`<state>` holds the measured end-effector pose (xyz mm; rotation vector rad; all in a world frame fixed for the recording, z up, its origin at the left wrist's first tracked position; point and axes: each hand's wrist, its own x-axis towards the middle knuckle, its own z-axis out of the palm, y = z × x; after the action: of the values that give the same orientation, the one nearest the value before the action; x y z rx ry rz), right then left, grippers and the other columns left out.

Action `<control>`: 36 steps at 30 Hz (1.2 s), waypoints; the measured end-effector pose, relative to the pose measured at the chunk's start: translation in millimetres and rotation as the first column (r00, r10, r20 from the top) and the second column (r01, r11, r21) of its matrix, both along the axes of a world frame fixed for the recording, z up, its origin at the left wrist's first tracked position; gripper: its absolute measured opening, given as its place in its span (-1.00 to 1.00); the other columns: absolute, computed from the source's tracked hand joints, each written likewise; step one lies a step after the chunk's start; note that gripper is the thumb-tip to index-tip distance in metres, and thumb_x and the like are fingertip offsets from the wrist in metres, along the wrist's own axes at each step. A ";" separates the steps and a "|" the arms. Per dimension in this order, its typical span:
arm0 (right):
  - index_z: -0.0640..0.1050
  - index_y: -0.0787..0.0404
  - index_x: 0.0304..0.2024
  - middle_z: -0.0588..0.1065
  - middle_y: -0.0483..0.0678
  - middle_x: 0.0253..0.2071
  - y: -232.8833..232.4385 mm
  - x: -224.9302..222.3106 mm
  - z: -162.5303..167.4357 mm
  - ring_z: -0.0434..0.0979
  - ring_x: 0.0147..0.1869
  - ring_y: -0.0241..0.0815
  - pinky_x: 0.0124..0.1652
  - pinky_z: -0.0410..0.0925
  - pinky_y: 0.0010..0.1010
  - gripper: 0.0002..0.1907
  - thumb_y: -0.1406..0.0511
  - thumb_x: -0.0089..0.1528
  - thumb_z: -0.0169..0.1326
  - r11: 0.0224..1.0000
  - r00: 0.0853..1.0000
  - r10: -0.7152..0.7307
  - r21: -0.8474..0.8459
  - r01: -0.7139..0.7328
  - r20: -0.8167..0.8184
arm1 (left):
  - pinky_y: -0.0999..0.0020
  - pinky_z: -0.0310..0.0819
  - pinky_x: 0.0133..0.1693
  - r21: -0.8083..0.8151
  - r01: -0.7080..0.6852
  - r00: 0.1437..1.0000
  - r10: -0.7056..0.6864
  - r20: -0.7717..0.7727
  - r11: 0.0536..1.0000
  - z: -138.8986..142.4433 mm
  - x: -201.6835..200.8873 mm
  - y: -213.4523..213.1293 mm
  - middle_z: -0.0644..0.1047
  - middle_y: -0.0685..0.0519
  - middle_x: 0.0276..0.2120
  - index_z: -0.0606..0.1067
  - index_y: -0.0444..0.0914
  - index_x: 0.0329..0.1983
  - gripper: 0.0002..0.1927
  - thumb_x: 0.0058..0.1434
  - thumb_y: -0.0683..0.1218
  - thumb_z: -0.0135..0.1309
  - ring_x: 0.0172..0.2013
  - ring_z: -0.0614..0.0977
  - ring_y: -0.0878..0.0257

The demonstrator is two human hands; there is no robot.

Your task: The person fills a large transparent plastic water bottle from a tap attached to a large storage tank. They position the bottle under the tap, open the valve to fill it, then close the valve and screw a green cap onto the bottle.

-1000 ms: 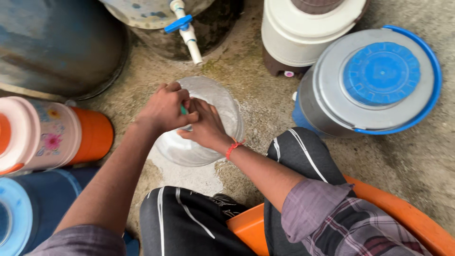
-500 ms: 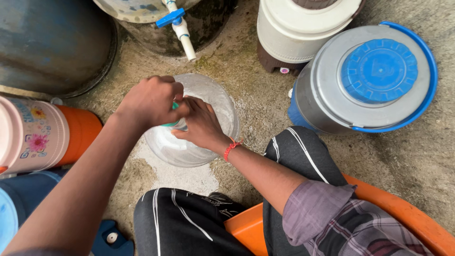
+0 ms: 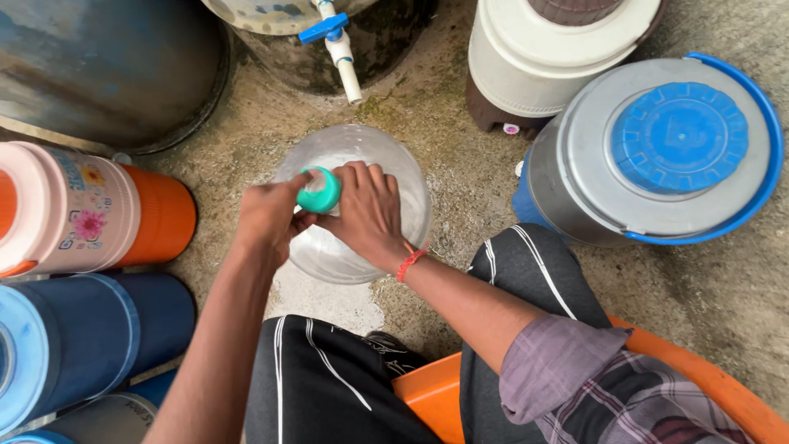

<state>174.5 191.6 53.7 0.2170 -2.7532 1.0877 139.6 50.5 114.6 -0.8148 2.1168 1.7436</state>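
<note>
A large clear plastic water jar (image 3: 411,177) stands upright on the wet concrete between my knees, seen from above. A small teal cap (image 3: 319,191) sits at its neck. My left hand (image 3: 267,218) pinches the cap from the left side. From the right, my right hand (image 3: 370,215), with a red thread at the wrist, closes around the neck and touches the cap. The neck itself is hidden under my fingers.
A white tap with a blue handle (image 3: 337,41) juts from a dark tank above the jar. A grey-and-blue lidded cooler (image 3: 657,148) and a white one (image 3: 559,57) stand right. Orange-pink (image 3: 90,210) and blue (image 3: 82,345) jugs lie left. I sit on an orange seat (image 3: 427,395).
My left hand slid off the top of the jar to its left side, uncovering the teal cap. The view shifted slightly left.
</note>
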 end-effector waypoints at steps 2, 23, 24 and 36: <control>0.38 0.26 0.03 0.46 0.11 0.02 2.4 -4.7 -3.5 0.41 0.14 0.08 0.06 0.22 -0.09 -0.22 0.06 -0.11 0.40 0.993 0.989 0.042 -0.104 -0.057 -0.140 | 0.29 0.52 -0.46 -0.216 0.072 0.995 -0.055 0.080 0.974 9.5 -13.1 2.8 0.57 -0.04 -0.49 0.58 -0.50 -0.26 -0.36 0.12 0.23 0.31 -0.53 0.58 0.19; 0.47 0.15 0.07 0.54 -0.02 0.07 8.0 -18.1 -26.7 0.41 0.38 -0.07 0.24 0.12 -0.10 -0.25 0.02 -0.07 0.44 0.993 0.989 -0.003 -0.115 -0.014 -0.149 | 0.23 0.57 -0.48 -0.525 0.149 0.939 0.046 0.340 0.838 17.5 -54.1 39.8 0.63 -0.13 -0.29 0.57 -0.39 -0.26 -0.56 0.18 0.13 0.18 -0.44 0.65 0.14; 0.47 0.16 0.09 0.53 -0.01 0.08 7.4 -17.6 -28.6 0.41 0.39 -0.09 0.25 0.13 -0.10 -0.24 0.02 -0.06 0.43 0.994 0.990 -0.003 -0.109 -0.012 -0.141 | 0.22 0.54 -0.51 -0.506 0.102 0.945 0.076 0.319 0.857 17.7 -53.8 40.1 0.61 -0.11 -0.30 0.56 -0.38 -0.27 -0.59 0.16 0.10 0.20 -0.46 0.62 0.16; 0.49 0.21 0.13 0.52 0.12 0.13 7.3 -15.3 -27.7 0.43 0.32 -0.09 0.26 0.11 -0.12 -0.17 -0.03 -0.08 0.42 0.997 0.988 -0.027 -0.069 0.017 -0.150 | 0.22 0.32 -0.60 -0.300 -0.026 0.949 0.118 0.293 0.954 3.1 -54.2 30.6 0.45 -0.04 -0.49 0.43 -0.36 -0.37 -0.65 0.28 0.03 0.16 -0.59 0.43 0.18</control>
<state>159.2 198.9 26.0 0.2485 -2.5757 1.1084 85.4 81.1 117.7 -1.1740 2.1739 1.2441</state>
